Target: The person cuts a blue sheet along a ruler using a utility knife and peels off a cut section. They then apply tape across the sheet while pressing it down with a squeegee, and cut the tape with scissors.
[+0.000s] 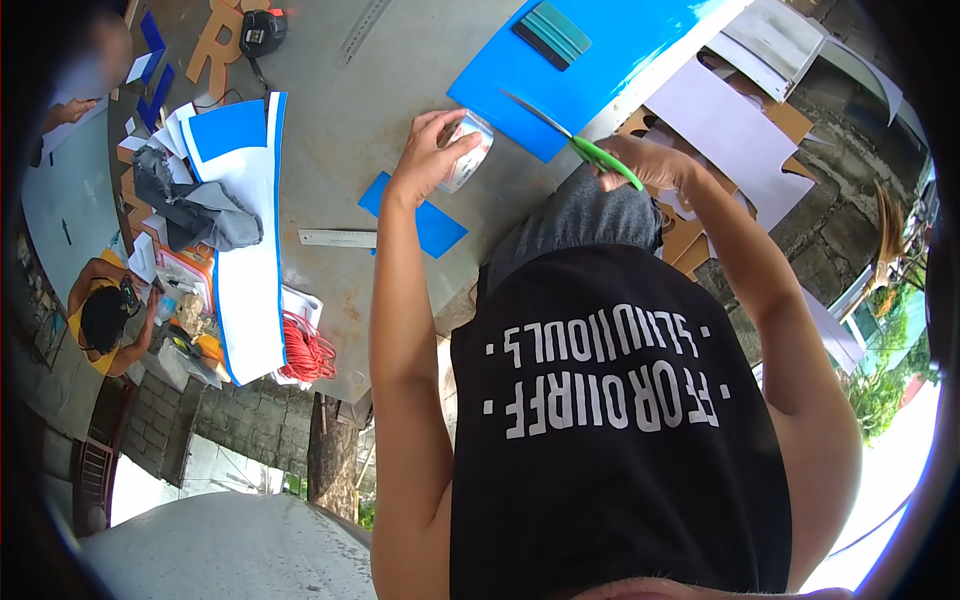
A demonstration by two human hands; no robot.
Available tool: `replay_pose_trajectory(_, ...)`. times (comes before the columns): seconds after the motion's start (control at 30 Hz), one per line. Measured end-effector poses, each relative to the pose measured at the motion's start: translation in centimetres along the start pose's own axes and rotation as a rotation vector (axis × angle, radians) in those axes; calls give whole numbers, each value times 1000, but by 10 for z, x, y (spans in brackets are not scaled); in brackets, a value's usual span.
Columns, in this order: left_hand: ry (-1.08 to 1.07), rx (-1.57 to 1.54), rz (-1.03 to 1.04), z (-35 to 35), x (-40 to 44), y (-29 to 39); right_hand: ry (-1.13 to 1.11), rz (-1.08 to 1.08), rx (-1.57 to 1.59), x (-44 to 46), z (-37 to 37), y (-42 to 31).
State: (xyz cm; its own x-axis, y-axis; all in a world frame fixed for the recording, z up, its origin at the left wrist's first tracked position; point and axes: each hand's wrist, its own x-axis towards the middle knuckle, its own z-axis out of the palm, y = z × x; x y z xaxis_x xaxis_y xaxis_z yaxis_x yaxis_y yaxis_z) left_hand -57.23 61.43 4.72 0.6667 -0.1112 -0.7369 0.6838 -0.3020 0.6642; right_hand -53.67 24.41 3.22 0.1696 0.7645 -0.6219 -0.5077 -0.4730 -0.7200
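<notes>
My left hand (pixel 436 158) is wrapped round a roll of clear tape (pixel 468 152) above the grey table (pixel 345 150). In my right hand (pixel 648 168) are green-handled scissors (pixel 600 160), their blades pointing to the upper left, over the near corner of a large blue sheet (pixel 610 50). A teal squeegee (pixel 553 37) with a black edge lies on that sheet. Just below my left hand, a small blue piece (pixel 430 228) rests on the table, beside a short metal ruler (pixel 337 238).
A long white and blue strip (pixel 250 270), a dark cloth (pixel 200 205) and red cord (pixel 306 350) lie on the left. A tape measure (pixel 262 32) is at the top. Two people (pixel 103 315) are at the far left. Cardboard and white offcuts (pixel 735 145) are at right.
</notes>
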Motion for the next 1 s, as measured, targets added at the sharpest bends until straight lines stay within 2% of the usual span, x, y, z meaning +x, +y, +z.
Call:
replay_pose_trajectory(0.03, -1, 3, -3, 0, 0, 0, 0, -1, 4, -4, 6, 11)
replay_pose_trajectory(0.1, -8, -10, 0, -1, 0, -1, -92, 89, 306, -9, 18, 29)
replay_pose_trajectory(0.2, -10, 13, 5, -2, 2, -3, -92, 88, 380, -4, 24, 44)
replay_pose_trajectory(0.33, -3, -1, -2, -3, 1, 0, -106, 100, 414, 5, 20, 48)
replay_pose_trajectory(0.6, -13, -22, -23, -4, 0, 4, -136, 82, 292, 30, 19, 45)
replay_pose_trajectory(1.0, -73, -96, -69, -12, 2, 7, -181, 62, 407, 42, 24, 45)
